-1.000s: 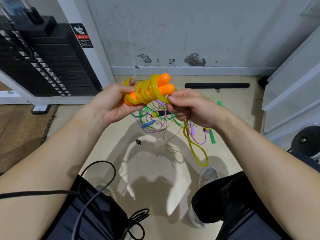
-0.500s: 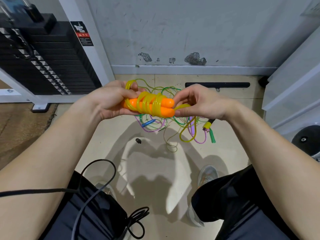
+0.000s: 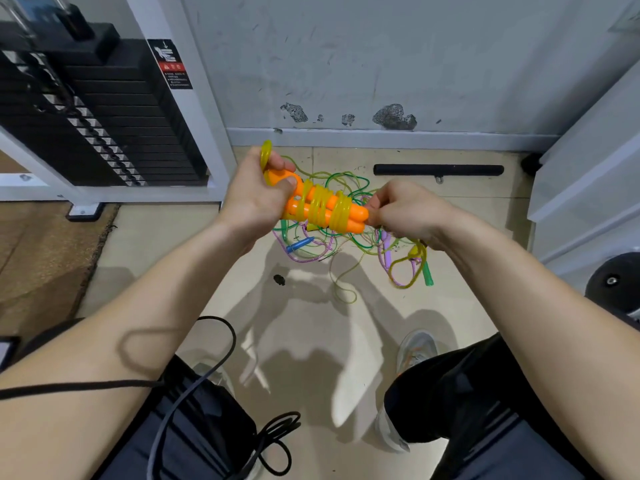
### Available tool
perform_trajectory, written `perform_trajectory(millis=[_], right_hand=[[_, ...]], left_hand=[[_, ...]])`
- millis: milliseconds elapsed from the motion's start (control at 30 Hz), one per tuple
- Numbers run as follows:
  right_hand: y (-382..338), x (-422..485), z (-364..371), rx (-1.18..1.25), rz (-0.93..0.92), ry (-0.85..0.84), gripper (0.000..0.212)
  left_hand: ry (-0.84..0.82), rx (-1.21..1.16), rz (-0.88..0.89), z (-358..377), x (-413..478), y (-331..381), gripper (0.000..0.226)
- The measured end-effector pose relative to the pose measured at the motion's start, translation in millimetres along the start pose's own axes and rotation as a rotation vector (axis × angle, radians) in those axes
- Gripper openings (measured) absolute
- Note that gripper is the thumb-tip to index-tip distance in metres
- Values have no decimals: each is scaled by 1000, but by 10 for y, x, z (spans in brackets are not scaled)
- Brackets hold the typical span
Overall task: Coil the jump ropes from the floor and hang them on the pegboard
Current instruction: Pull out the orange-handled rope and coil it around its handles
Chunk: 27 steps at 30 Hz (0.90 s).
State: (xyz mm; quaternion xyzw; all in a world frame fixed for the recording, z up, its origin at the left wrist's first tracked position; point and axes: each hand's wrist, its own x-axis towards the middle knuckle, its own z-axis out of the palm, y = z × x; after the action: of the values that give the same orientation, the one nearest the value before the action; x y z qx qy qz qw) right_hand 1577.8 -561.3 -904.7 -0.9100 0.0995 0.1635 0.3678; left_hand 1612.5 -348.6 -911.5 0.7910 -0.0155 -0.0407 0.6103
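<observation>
Beige tiled floor (image 3: 311,341) meets a scuffed grey wall (image 3: 346,64); no pegboard shows. Above the floor, 2 orange handles (image 3: 358,213) lie side by side, long axis running left to right between the hands, bound by 1 yellow rope (image 3: 320,209). The left hand (image 3: 254,202) curls its fingers round their left ends. The right hand (image 3: 408,211), nearer the free tail (image 3: 403,271), pinches the rope at the right ends. The tangled pile (image 3: 332,237) below shows 1 blue, 1 green and 1 purple handle; I cannot count its ropes.
</observation>
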Motion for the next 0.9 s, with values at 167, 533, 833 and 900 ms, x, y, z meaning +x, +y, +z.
perform_trajectory(millis=[167, 533, 833, 900], right_hand=[[-5, -8, -3, 343, 25, 39, 11], [-1, -55, 91, 193, -240, 316, 14], [-16, -70, 252, 35, -266, 480, 19], [0, -53, 280, -19, -237, 444, 23]], left_hand=[[149, 43, 98, 39, -36, -16, 24], [180, -212, -146, 90, -9, -46, 15], [209, -188, -156, 141, -43, -99, 19], [205, -159, -111, 146, -74, -126, 24]])
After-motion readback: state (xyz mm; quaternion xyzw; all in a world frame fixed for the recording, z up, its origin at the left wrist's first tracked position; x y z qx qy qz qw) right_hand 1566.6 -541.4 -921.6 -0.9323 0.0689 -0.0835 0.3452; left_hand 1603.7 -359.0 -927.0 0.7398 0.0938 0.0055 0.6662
